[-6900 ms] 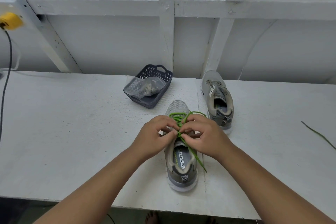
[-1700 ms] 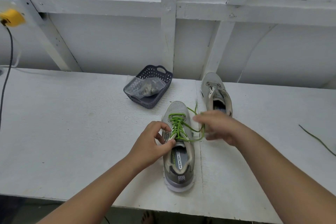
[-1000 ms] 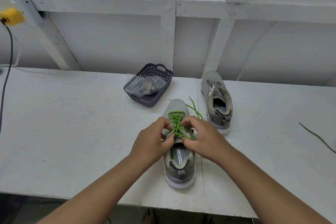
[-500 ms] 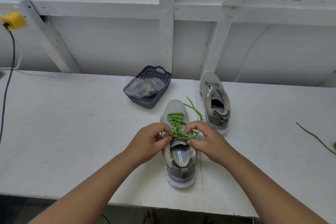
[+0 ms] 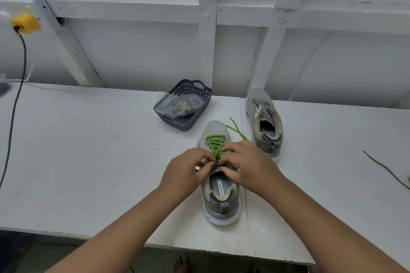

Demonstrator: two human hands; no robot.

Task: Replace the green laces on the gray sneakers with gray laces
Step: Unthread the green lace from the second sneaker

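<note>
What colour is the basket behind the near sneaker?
Dark blue-gray basket, clearest in the head view.

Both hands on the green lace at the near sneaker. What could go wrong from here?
1. The left hand and right hand pinch the green lace but neither holds the near sneaker down, so a hard pull may drag it.
2. The lace's loose end trails toward the far sneaker and could snag there.
3. The near sneaker's heel sits close to the table edge.
</note>
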